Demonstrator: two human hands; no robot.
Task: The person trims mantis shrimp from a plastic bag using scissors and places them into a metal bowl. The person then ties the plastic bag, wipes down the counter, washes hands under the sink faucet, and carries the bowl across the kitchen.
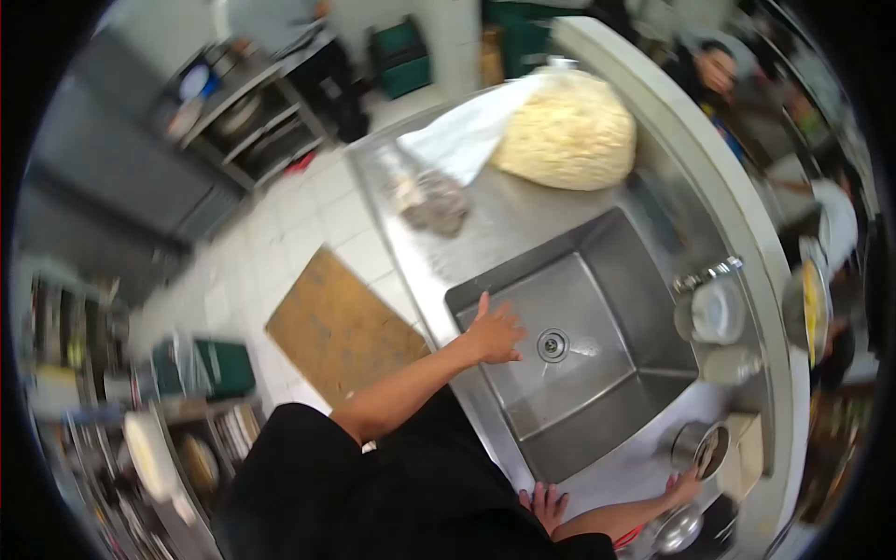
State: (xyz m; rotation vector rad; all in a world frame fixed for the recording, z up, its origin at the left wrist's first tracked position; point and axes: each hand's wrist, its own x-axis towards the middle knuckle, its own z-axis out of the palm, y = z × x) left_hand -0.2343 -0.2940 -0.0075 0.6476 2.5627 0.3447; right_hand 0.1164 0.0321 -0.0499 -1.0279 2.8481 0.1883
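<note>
My left hand (496, 332) hovers over the near left side of a steel sink (597, 364), fingers spread and holding nothing. Drops of water lie near the drain (553, 345). At lower right, my right hand (684, 486) is closed at the rim of a small metal pot (689, 442); the contents of the pot are too blurred to name. Other fingers (544, 507) rest on the counter's front edge, and I cannot tell whose they are. Beside the pot sits a round shiny metal vessel (679, 530).
A big clear bag of pale yellow pieces (569, 131) and a smaller bag (437, 203) lie on the steel counter. Jars (719, 312) line the sink's far side, below a raised ledge (737, 187). Co-workers stand beyond it. A brown mat (343, 329) covers the floor.
</note>
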